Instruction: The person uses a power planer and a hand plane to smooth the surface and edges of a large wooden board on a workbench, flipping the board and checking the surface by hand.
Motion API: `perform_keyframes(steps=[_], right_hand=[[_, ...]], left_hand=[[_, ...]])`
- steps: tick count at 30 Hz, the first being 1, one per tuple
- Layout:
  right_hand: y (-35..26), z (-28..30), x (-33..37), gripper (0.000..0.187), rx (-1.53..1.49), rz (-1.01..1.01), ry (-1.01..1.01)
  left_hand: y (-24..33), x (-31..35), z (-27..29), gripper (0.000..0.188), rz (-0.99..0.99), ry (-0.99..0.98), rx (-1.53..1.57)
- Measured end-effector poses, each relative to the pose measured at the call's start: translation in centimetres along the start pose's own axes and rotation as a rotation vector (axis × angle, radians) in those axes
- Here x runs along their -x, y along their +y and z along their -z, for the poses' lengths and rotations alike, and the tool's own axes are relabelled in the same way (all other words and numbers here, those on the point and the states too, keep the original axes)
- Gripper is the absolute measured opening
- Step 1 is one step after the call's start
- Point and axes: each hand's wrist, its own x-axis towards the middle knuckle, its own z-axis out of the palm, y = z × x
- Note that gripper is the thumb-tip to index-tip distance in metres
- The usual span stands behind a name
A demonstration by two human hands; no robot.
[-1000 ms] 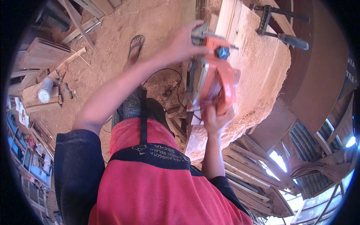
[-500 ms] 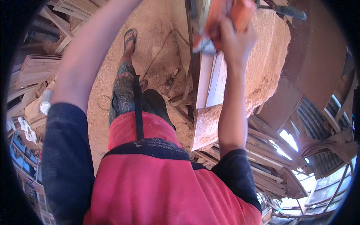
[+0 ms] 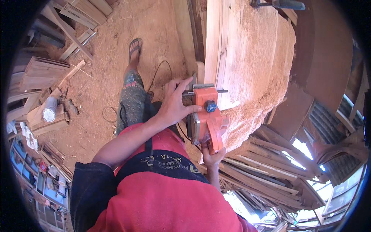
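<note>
An orange electric planer (image 3: 207,101) with a dark knob lies over the near end of a pale wooden board (image 3: 212,54). My right hand (image 3: 212,156) is closed round its rear handle, the fingers partly hidden under it. At the planer's left side, my left hand (image 3: 174,100) holds the side guide, thumb against the orange body and fingers along the guide. A thin dark rod crosses the planer's front. The board rests on the left edge of a wide, rough slab (image 3: 262,58) strewn with shavings.
A clamp (image 3: 288,4) sits at the slab's far end. Several boards (image 3: 44,73) and a white can (image 3: 50,110) stand at the left. A dark cord (image 3: 156,73) runs over the sawdust-covered floor near my sandalled foot (image 3: 135,46). Stacked planks (image 3: 262,181) lie at lower right.
Both hands and the planer have come back from the far part of the board to its near end, close to my body. My left hand has come into view on the guide.
</note>
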Motion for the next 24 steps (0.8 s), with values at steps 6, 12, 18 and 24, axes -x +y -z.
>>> perform_keyframes(steps=[6,12,18,24], right_hand=[[-7.3,-1.9,-9.4,0.02,-0.064,0.123,-0.018],[-13.8,-4.0,-18.4,0.023,-0.145,0.141,-0.016],[-20.2,-5.7,-27.3,0.009,-0.102,0.258,-0.028],[-24.7,-6.9,-33.6,0.028,-0.093,0.246,0.008]], left_hand=[[1.4,-9.5,4.9,0.099,-0.035,0.067,0.06],[3.4,-19.1,10.6,0.1,-0.053,0.071,0.039],[5.0,-27.7,15.4,0.098,-0.075,0.105,-0.018],[4.5,-35.5,18.7,0.093,-0.222,0.172,-0.082]])
